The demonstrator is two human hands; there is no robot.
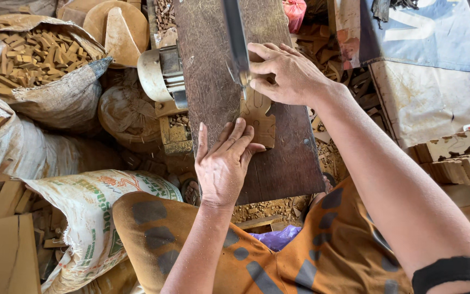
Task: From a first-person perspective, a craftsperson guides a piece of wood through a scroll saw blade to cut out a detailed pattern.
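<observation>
Far to the left of both hands, open sacks (39,60) hold small wood offcuts (heaped loosely). Closer in, a motor (161,76) sits against the left edge of the dark saw table (278,163). The left hand (223,163) lies flat, fingers spread, pressing the near end of a thin wooden cutout (260,122) onto the table. Just beyond its fingertips the blade (236,41) meets the piece. The right hand (286,73) pinches the far end, fingers curled beside the blade. The step looks like mid-cut along a curved outline; the next move seems to call for slowly turning the piece, fingertips clear of the blade.
</observation>
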